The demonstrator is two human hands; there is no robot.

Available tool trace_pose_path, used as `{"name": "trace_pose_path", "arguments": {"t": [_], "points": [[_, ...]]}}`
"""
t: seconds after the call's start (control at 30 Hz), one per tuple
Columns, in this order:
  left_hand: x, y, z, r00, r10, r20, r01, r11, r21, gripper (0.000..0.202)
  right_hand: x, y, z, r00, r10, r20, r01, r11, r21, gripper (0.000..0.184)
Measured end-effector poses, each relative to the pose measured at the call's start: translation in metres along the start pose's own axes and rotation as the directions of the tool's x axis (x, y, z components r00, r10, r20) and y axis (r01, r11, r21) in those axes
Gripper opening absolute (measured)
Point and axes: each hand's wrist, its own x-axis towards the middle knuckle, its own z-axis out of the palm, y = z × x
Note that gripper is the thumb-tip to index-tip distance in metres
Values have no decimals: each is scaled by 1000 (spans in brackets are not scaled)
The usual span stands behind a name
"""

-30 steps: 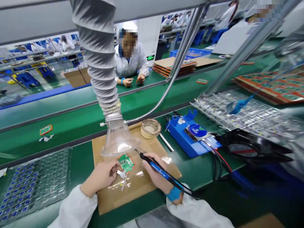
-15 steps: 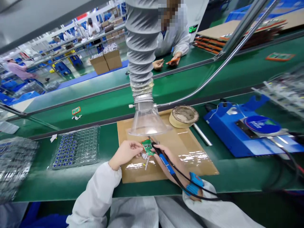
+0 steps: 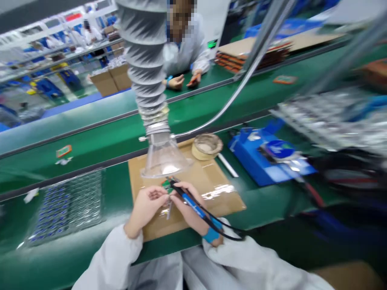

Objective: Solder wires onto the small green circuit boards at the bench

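Note:
My right hand [image 3: 189, 201] is closed around a blue and black soldering iron [image 3: 193, 205]. The iron's tip points up and left, over a small green circuit board [image 3: 166, 184] with an orange edge. Beside it my left hand [image 3: 149, 205] is closed in a pinch at the near side of the board, its fingertips against those of my right hand; what they pinch is hidden. A thin pale strip [image 3: 169, 211] sticks out below the fingers. Both hands are over a brown sheet [image 3: 223, 201], under a clear funnel-shaped fume hood [image 3: 165, 159]. Much of the board is covered by my hands.
Left lies a clear plastic tray [image 3: 86, 197] of small blue parts. A round yellowish container [image 3: 207, 147], a white stick [image 3: 228, 165] and a blue soldering station [image 3: 254, 161] stand to the right. A grey hose [image 3: 148, 60] hangs down centrally. Across the bench a co-worker [image 3: 187, 52] handles an orange piece.
The view has turned right, so the bench things appear further left. My left hand has shifted from the board's left edge to its near side, where its fingertips meet my right hand's.

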Motion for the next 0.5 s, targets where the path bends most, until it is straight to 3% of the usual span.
{"name": "trace_pose_path", "arguments": {"t": [0.2,0.4,0.5], "points": [[9,-3,-11,998,-16,65,0,970,244,36,9,1,1,1000,6,7,-6,1000,28,29],[7,-1,-4,999,41,7,-41,977,210,32,4,7,-2,998,58,6,-58,998,11,26],[5,-4,-1,996,89,-11,-85,976,202,29,3,9,-3,1000,28,-2,-28,999,-35,23]]}}
